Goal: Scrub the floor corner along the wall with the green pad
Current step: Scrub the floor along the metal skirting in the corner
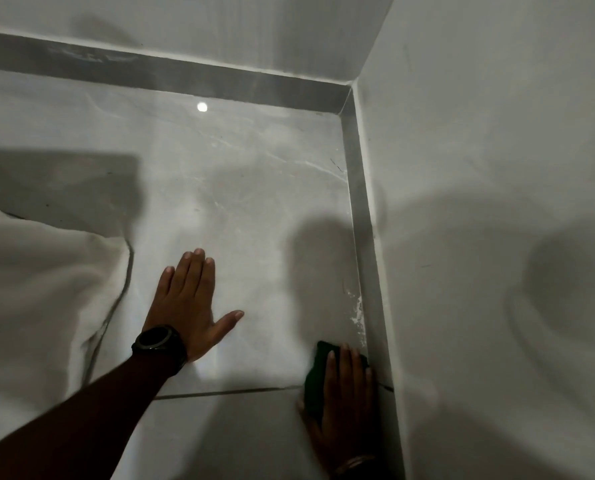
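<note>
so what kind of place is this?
Probably an indoor room corner in a home, possibly a bedroom. Cues: glossy marble-look floor tiles, grey skirting under plain painted walls, and white fabric like bedding at left. The right hand presses the green pad by the skirting.

Brightness: dim, grey throughout.
Glare: a small round lamp reflection is seen on the floor (240, 216).
Shadows: soft dark patches are cast on the floor and the right wall (497, 202).
Sharpness: soft, grainy.
Edges: straight lines are bent.
</note>
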